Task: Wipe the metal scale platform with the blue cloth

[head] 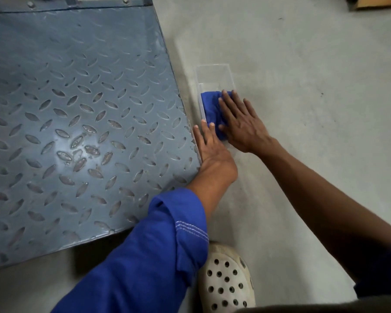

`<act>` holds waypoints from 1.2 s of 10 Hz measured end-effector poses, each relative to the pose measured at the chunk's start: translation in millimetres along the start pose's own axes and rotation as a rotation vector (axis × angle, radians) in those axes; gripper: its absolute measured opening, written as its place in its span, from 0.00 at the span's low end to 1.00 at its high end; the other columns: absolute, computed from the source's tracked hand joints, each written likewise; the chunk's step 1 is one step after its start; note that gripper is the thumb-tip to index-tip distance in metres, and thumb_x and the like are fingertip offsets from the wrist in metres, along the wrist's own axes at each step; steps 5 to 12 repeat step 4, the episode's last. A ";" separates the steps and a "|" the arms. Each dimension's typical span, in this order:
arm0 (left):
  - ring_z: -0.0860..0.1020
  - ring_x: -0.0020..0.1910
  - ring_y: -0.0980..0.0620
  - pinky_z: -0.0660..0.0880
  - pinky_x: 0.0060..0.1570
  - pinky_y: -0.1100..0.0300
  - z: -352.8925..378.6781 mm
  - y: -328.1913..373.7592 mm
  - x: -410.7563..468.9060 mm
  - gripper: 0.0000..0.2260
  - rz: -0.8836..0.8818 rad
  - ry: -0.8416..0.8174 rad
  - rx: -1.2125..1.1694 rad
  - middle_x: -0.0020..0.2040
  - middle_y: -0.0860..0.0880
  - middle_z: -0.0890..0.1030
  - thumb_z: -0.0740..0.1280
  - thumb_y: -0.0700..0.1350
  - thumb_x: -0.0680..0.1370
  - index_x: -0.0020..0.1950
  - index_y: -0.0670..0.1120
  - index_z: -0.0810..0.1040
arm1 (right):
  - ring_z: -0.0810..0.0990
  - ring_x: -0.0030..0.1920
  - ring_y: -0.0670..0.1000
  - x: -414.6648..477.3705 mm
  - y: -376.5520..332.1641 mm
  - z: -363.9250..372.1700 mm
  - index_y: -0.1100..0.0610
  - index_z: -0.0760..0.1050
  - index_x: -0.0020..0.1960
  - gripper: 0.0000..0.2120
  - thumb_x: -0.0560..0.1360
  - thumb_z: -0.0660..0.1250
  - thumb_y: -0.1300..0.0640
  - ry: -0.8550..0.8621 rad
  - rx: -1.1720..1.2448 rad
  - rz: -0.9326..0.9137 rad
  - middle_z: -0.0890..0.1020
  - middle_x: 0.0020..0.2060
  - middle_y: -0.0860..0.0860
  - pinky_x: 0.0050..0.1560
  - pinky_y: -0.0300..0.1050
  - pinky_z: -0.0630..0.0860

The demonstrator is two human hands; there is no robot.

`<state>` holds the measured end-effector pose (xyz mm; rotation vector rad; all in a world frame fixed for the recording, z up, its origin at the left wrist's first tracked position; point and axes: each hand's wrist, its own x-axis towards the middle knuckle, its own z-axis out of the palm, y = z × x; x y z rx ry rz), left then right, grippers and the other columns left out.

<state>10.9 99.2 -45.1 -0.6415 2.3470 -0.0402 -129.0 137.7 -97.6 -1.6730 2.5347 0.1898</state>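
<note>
The metal scale platform (72, 123) is a grey-blue diamond-tread plate filling the left half of the view, lying on the floor. Just right of its edge stands a clear plastic box (215, 74) with the blue cloth (210, 107) bunched in its near end. My right hand (239, 122) lies flat on the cloth with straight, spread fingers. My left hand (209, 147) rests beside the box's left wall, fingers straight, their tips touching the cloth's near edge. The part of the cloth under my right palm is hidden.
Grey concrete floor (303, 64) spreads to the right. My foot in a white perforated clog (226, 281) stands at the bottom centre. A cardboard box corner (379, 2) shows at the top right. The platform's frame with bolts (77, 4) runs along the top.
</note>
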 end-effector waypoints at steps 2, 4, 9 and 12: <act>0.35 0.84 0.29 0.34 0.80 0.31 -4.0 0.8 -1.1 0.43 -0.038 0.151 -0.063 0.86 0.33 0.39 0.61 0.60 0.85 0.87 0.36 0.44 | 0.32 0.83 0.52 -5.6 0.3 6.5 0.53 0.39 0.86 0.36 0.85 0.42 0.35 -0.132 0.102 0.050 0.35 0.84 0.49 0.83 0.63 0.42; 0.41 0.86 0.31 0.36 0.82 0.34 -9.3 -27.9 -24.0 0.37 -0.045 0.513 -0.044 0.86 0.32 0.45 0.53 0.58 0.87 0.87 0.36 0.46 | 0.40 0.85 0.52 -13.5 -14.3 -11.7 0.49 0.43 0.86 0.36 0.81 0.35 0.36 -0.002 0.175 0.145 0.43 0.85 0.46 0.83 0.64 0.45; 0.41 0.86 0.31 0.36 0.82 0.34 -9.3 -27.9 -24.0 0.37 -0.045 0.513 -0.044 0.86 0.32 0.45 0.53 0.58 0.87 0.87 0.36 0.46 | 0.40 0.85 0.52 -13.5 -14.3 -11.7 0.49 0.43 0.86 0.36 0.81 0.35 0.36 -0.002 0.175 0.145 0.43 0.85 0.46 0.83 0.64 0.45; 0.41 0.86 0.31 0.36 0.82 0.34 -9.3 -27.9 -24.0 0.37 -0.045 0.513 -0.044 0.86 0.32 0.45 0.53 0.58 0.87 0.87 0.36 0.46 | 0.40 0.85 0.52 -13.5 -14.3 -11.7 0.49 0.43 0.86 0.36 0.81 0.35 0.36 -0.002 0.175 0.145 0.43 0.85 0.46 0.83 0.64 0.45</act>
